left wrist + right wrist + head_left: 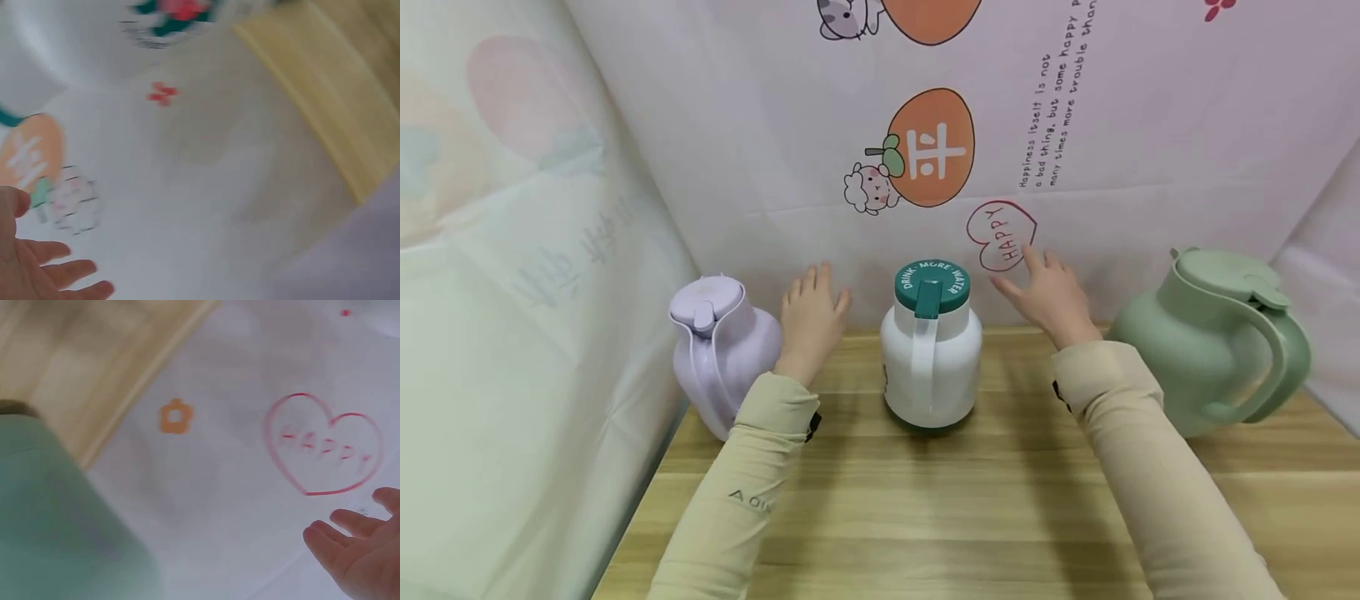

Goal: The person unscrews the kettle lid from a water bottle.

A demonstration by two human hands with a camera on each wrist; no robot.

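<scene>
A white, round-bodied jug (958, 358) with a dark green round lid (934, 283) stands upright in the middle of the brown wood-grained tabletop (940, 517), near its back edge. Its white handle (923, 371) faces toward the person, and on the lid the words "DRINK MORE WATER" are written in white.

The left hand (811, 321) is at the left side of this jug, in the space between it and a pale lavender, smooth jug (748, 342). The fingers are extended, the thumb is apart from them, and the left wrist view shows a gap between this hand and both jugs.

The right hand (1048, 296) is at the other side, between the white jug and a big sage-green jug (1187, 354) with a curved handle. Its fingers are also stretched and apart, near a red heart outline (1002, 236) with the word "HAPPY", printed on the white sheet (760, 150) behind the table. Whether the fingertips touch this sheet, I cannot tell. Both forearms wear beige sleeves (1165, 483)
</scene>
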